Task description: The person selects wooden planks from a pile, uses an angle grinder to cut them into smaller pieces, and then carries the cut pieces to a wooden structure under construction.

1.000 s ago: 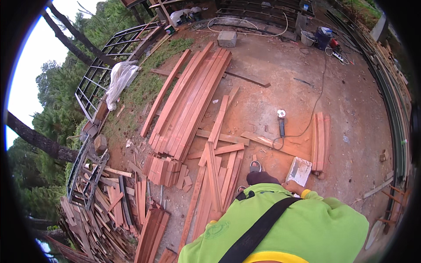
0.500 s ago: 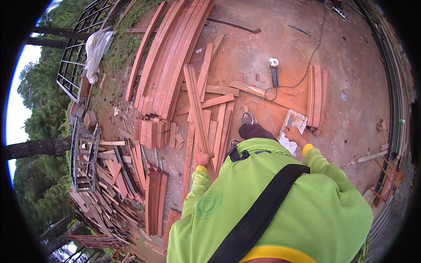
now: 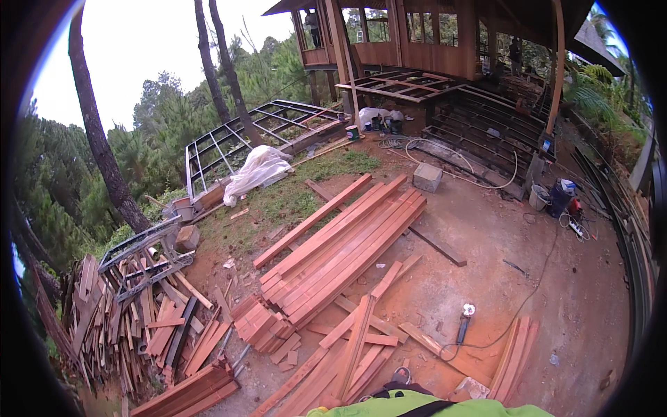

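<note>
At the lower edge my left hand (image 3: 331, 401) shows only in small part, at the near end of a long reddish wooden plank (image 3: 358, 340), with its fingers around it. That plank slants across other boards on the ground. My right hand (image 3: 461, 395) is barely visible beside a pale block (image 3: 475, 389), and its fingers cannot be made out. Ahead of my foot an angle grinder (image 3: 464, 328) lies on the dirt, its cord running off to the right. Several short reddish planks (image 3: 514, 358) lie right of the block.
A big stack of reddish planks (image 3: 347, 243) lies ahead. Scrap wood (image 3: 111, 320) is heaped at the left near a metal frame (image 3: 142, 260). White plastic sheeting (image 3: 257, 170) rests by the grass. A wooden building (image 3: 417, 52) stands behind, with a concrete block (image 3: 427, 177) before it.
My view has tilted up from my body and hands toward the yard, trees and building. My hands and sleeves have dropped to the lower edge. The plank still slants over the boards.
</note>
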A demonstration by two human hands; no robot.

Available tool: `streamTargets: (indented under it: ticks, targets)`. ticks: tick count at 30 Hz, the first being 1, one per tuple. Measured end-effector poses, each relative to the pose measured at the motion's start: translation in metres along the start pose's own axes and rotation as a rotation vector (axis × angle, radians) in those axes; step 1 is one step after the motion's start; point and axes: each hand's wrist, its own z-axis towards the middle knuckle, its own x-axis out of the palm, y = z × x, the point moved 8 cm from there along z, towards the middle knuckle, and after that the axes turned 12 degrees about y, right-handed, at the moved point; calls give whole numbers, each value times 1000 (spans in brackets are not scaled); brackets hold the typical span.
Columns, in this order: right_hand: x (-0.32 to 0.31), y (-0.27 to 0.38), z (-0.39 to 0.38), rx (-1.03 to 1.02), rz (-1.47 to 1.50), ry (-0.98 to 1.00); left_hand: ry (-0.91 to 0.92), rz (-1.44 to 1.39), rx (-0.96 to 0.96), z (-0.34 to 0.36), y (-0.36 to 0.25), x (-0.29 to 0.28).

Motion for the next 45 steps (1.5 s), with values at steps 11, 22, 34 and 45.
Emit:
streamTargets:
  ticks: [11, 22, 34, 45]
  targets:
    - [2, 73, -18, -30, 11, 52, -16, -57, -9, -20, 21, -15]
    - [43, 77, -11, -163, -110, 118, -15, -105, -14, -41, 70, -19]
    - [49, 99, -31, -134, -172, 170, -37, -164, -51, -60, 111, -10]
    - [59, 177, -35, -172, -284, 277, -104, -243, -151, -94, 154, 19]
